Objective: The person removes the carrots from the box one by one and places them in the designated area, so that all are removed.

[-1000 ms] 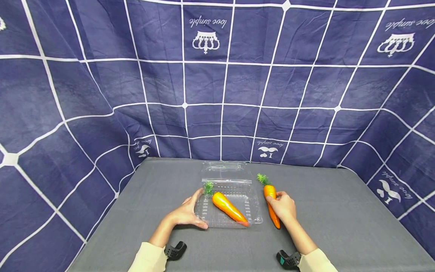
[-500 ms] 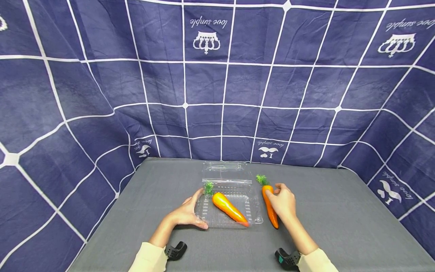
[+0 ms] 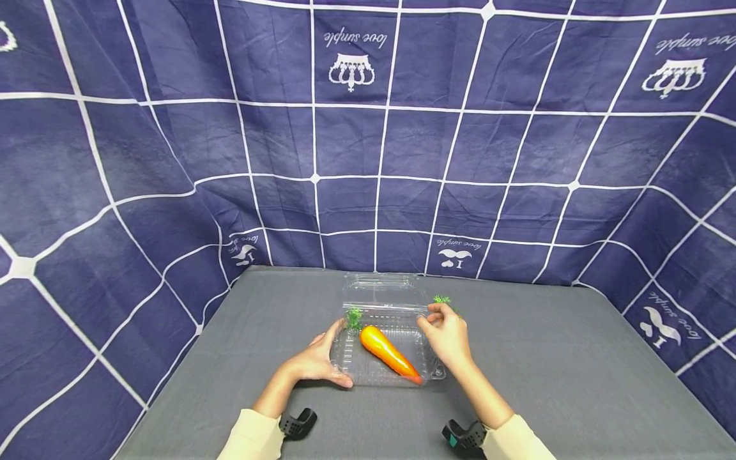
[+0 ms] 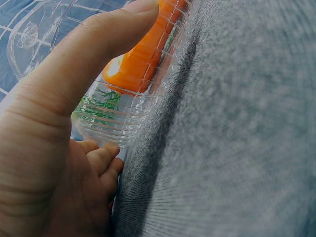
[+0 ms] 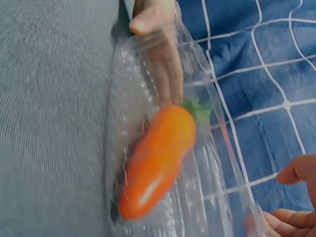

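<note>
Okay, left hand (image 3: 313, 363) grips the clear container (image 3: 374, 376), cupped round its left side, thumb at the near edge. One carrot (image 3: 389, 352) lies inside, between the hands. Right hand (image 3: 448, 337) holds nothing, thumb and fingers parted above the right edge; green leaves (image 3: 441, 299) show just beyond it, rest blocked. Lid (image 3: 382, 289) lies folded back beyond both hands. Step looks like reaching in. Next move probably calls for pinching carrot or lid, unclear which, left hand bracing.
</note>
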`<state>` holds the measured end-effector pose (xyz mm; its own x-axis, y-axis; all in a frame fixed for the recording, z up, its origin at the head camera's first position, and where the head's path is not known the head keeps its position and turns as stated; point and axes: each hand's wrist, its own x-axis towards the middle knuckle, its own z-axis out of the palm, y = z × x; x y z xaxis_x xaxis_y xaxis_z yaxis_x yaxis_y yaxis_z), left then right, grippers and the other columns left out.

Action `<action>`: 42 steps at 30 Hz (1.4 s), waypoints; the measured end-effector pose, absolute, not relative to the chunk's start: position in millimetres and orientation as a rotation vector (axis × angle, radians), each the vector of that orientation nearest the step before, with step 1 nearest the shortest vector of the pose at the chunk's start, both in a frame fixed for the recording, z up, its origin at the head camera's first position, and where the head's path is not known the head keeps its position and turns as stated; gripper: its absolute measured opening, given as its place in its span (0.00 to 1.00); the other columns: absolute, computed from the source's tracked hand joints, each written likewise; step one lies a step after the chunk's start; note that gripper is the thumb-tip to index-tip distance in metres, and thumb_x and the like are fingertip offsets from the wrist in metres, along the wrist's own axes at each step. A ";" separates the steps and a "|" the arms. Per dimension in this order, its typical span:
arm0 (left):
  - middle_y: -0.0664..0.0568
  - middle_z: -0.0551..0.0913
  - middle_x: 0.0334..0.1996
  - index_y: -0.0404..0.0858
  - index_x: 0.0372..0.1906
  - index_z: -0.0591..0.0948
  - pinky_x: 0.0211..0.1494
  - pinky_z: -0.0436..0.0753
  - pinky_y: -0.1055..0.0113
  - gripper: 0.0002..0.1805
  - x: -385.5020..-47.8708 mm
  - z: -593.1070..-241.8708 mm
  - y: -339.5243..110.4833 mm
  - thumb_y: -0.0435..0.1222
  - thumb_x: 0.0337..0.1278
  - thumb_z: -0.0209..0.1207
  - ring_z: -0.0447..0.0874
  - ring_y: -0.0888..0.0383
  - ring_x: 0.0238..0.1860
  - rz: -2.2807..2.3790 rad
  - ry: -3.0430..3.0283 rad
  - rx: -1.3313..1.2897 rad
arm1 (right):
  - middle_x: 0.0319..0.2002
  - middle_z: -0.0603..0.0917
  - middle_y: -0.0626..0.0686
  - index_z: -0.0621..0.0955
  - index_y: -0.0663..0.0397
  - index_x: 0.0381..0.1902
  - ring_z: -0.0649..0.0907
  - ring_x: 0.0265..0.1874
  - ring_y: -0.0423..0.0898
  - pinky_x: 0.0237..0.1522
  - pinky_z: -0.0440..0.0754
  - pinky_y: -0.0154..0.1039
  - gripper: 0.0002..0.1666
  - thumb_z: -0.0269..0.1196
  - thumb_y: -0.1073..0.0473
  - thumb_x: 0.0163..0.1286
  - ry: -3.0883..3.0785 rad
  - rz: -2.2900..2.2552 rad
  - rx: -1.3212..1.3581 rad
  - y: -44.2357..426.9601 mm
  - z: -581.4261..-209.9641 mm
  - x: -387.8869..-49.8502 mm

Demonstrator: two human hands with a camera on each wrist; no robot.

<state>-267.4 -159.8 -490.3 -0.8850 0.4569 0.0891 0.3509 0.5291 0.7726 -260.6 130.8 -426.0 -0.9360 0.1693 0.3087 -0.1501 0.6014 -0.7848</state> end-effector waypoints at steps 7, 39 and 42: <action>0.37 0.59 0.72 0.32 0.75 0.50 0.67 0.58 0.40 0.72 -266.8 -492.6 -158.8 0.47 0.22 0.83 0.57 0.36 0.69 1.267 2.646 0.705 | 0.27 0.81 0.49 0.81 0.64 0.46 0.80 0.24 0.41 0.27 0.77 0.35 0.19 0.68 0.60 0.57 -2.514 1.337 0.080 110.2 -432.9 -261.6; 0.38 0.59 0.73 0.33 0.75 0.51 0.67 0.58 0.40 0.72 -265.1 -490.5 -158.5 0.48 0.21 0.83 0.57 0.37 0.69 1.285 2.649 0.672 | 0.33 0.85 0.47 0.82 0.54 0.48 0.82 0.31 0.44 0.33 0.77 0.42 0.30 0.76 0.54 0.46 -2.871 0.991 0.601 89.9 -457.8 -266.9; 0.39 0.58 0.73 0.33 0.76 0.50 0.67 0.58 0.40 0.72 -264.6 -489.2 -160.1 0.48 0.21 0.83 0.57 0.38 0.69 1.281 2.648 0.651 | 0.32 0.84 0.46 0.81 0.53 0.49 0.82 0.31 0.46 0.32 0.77 0.42 0.31 0.76 0.53 0.45 -2.889 0.949 0.606 87.9 -456.9 -266.9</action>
